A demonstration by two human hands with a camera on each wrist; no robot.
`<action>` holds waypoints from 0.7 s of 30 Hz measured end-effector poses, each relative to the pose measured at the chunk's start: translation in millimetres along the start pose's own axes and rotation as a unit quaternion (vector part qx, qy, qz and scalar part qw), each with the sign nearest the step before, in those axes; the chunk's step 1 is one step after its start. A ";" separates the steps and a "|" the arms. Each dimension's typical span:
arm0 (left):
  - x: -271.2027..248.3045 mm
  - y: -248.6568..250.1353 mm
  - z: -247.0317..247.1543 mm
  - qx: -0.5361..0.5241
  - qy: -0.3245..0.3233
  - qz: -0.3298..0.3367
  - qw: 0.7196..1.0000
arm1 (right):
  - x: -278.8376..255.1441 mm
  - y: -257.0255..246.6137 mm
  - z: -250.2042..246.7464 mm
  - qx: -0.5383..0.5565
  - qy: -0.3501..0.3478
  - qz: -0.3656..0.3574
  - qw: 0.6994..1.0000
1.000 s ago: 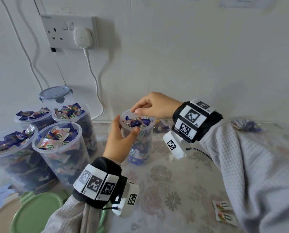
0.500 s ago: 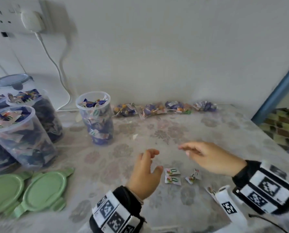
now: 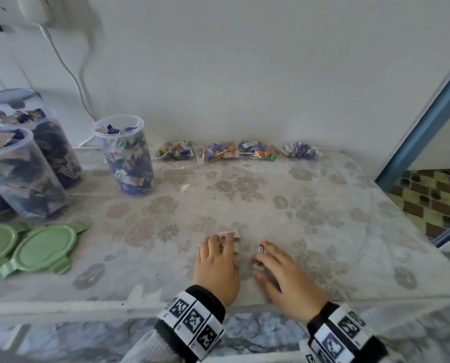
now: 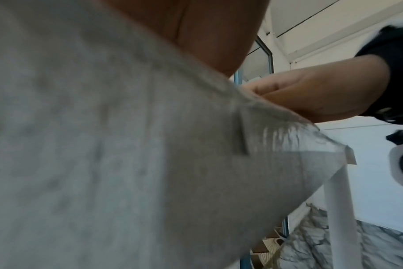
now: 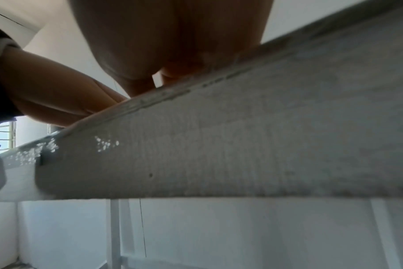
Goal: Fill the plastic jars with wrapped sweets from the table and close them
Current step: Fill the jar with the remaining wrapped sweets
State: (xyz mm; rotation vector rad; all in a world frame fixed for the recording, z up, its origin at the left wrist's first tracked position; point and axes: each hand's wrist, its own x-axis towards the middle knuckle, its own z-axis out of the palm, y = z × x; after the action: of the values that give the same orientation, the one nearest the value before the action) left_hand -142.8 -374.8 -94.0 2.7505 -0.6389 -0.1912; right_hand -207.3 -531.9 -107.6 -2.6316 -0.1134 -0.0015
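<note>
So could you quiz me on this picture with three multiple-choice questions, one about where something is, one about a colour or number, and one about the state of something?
1. Where do the packets of sweets lie?
A. In a row along the wall
B. On the green lids
C. Under the table

2. What colour are the two loose lids on the table?
A. Red
B. Green
C. Black

3. In what state is the lone jar nearest the packets?
A. Closed with a lid
B. Tipped over
C. Upright, without a lid, with sweets inside

Answers:
1 A: the head view shows the packets lined up where the tabletop meets the wall.
2 B: both lids at the table's left edge are pale green.
3 C: its rim is uncovered and wrappers show through its clear wall.

Meanwhile the left hand and right hand rest on small sweets near the front edge.
</note>
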 end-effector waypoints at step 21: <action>-6.1 -1.3 13.1 -0.048 0.092 0.052 0.993 | -33.2 25.6 0.4 -0.093 0.188 -0.122 0.970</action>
State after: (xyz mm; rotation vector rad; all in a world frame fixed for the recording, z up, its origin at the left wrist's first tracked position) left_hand -150.3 -374.5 -106.4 2.5966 -0.7007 0.0544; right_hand -238.3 -556.7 -121.1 -2.7298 -0.3186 -0.6190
